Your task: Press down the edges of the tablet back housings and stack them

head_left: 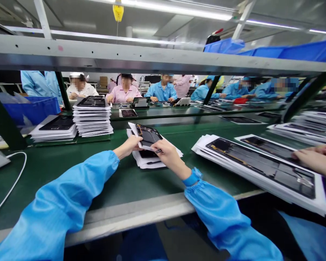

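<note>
Both my arms, in blue sleeves, reach out over the green conveyor belt [116, 181]. My left hand [129, 145] and my right hand [168, 154] grip the two sides of a white tray holding a dark flat panel [148, 136]. It is tilted up a little above a small stack of similar white trays [149, 161]. My fingers are closed on the tray's edges.
Tall tray stacks [92, 117] stand at the back left beside a blue bin [32, 110]. A row of large panel trays [260, 166] lies at right, where a co-worker's hand [315, 161] rests. A white cable [13, 181] loops at left. Several people sit across the line.
</note>
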A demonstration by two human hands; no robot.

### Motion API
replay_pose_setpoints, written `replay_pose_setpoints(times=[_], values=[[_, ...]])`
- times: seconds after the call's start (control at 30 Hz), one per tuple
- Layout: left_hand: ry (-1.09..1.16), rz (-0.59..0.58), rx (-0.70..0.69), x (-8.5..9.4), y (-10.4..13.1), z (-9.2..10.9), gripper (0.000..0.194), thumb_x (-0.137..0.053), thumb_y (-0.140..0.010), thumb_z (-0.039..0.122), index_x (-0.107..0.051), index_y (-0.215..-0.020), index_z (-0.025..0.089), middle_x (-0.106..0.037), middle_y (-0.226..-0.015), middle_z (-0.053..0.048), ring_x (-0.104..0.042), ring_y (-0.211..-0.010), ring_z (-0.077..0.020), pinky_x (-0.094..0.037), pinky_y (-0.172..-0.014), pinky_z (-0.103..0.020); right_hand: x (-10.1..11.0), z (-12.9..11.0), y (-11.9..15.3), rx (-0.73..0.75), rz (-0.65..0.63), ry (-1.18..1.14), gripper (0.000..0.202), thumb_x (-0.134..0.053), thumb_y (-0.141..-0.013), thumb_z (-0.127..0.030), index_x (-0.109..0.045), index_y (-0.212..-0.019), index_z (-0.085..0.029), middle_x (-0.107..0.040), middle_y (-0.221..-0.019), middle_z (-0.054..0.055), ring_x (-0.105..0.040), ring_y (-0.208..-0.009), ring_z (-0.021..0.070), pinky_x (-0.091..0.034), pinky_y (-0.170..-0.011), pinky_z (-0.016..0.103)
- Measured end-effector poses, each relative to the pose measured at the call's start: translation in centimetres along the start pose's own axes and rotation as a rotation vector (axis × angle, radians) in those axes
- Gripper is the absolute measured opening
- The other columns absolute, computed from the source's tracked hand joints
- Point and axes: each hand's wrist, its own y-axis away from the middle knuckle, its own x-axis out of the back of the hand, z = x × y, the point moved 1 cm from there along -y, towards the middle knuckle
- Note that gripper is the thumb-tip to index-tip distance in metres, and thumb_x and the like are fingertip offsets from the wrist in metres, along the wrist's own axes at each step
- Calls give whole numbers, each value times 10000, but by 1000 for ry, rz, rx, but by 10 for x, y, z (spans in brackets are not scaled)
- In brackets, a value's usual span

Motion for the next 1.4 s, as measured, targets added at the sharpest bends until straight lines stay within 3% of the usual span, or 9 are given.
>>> replay_pose_setpoints(times=[0.13, 0.23, 0.33, 0.4, 0.53, 0.7, 0.87, 1.03, 1.4], values=[[-51, 103, 22, 32, 77, 13, 300, -748, -859, 360, -710, -978, 88, -741, -902, -86, -703, -826, -203, -566, -755, -301, 29, -38, 32, -92, 222, -97, 413, -357, -1077, -397, -713, -1091, -188, -707, -971, 94, -639, -929, 212, -517, -801, 361], [-87, 146, 77, 69, 163, 16, 452, -813, -753, 482, -728, -1026, 133, -770, -968, -80, -720, -853, -248, -573, -772, -325, 43, -77, 61, -109, 271, -197, 583, -240, -1089, -450, -762, -988, -209, -683, -878, 81, -610, -852, 208, -500, -740, 370], [-199, 243, 197, 96, 228, 7, 513, -764, -763, 596, -728, -1051, 173, -778, -980, -75, -725, -851, -259, -572, -744, -323, 30, -121, 76, -95, 188, -445, 433, -392, -1068, -414, -757, -955, -211, -653, -718, 44, -580, -664, 175, -470, -582, 327], [-238, 289, 222, 106, 251, -3, 517, -736, -771, 612, -730, -1033, 167, -776, -981, -79, -723, -878, -267, -572, -765, -325, 11, -150, 77, -73, 123, -582, 212, -557, -1010, -319, -745, -989, -223, -672, -721, 34, -608, -659, 180, -495, -585, 331], [-383, 289, 95, 128, 265, -24, 568, -718, -785, 497, -670, -1214, 128, -755, -1042, -80, -704, -976, -271, -561, -847, -319, -36, -197, 69, 7, -70, -665, 217, -660, -920, -148, -719, -1103, -248, -734, -867, 48, -691, -799, 224, -562, -724, 382], [-852, 173, 134, 145, 290, -26, 675, -484, -993, 397, -264, -1584, 154, -646, -665, 22, -588, -513, -155, -478, -585, -247, -77, -226, 67, 98, -211, -621, 335, -618, -920, -67, -677, -1208, -228, -736, -990, 74, -682, -932, 227, -581, -798, 383], [-1401, 247, -170, 138, 306, -26, 345, -403, -1052, 274, -557, -1352, 203, -645, -896, -51, -644, -788, -195, -482, -716, -280, -93, -234, 70, 150, -219, -491, 406, -602, -923, -47, -655, -1283, -228, -745, -995, 71, -677, -910, 224, -594, -836, 417], [-1244, 50, -389, 135, 306, -37, 186, -454, -1052, 281, -609, -1056, 179, -617, -1093, -93, -597, -976, -200, -501, -841, -310, -100, -235, 75, 225, -184, -316, 521, -606, -919, -44, -586, -1407, -226, -752, -1002, 87, -673, -935, 252, -609, -820, 440], [-1183, -7, -326, 131, 299, -44, 131, -412, -1034, 131, -499, -958, 192, -546, -1006, -60, -497, -892, -197, -434, -769, -315, -102, -234, 85, 189, -157, -286, 630, -599, -910, -7, -514, -1485, -251, -734, -1040, 85, -659, -985, 262, -608, -835, 435]])
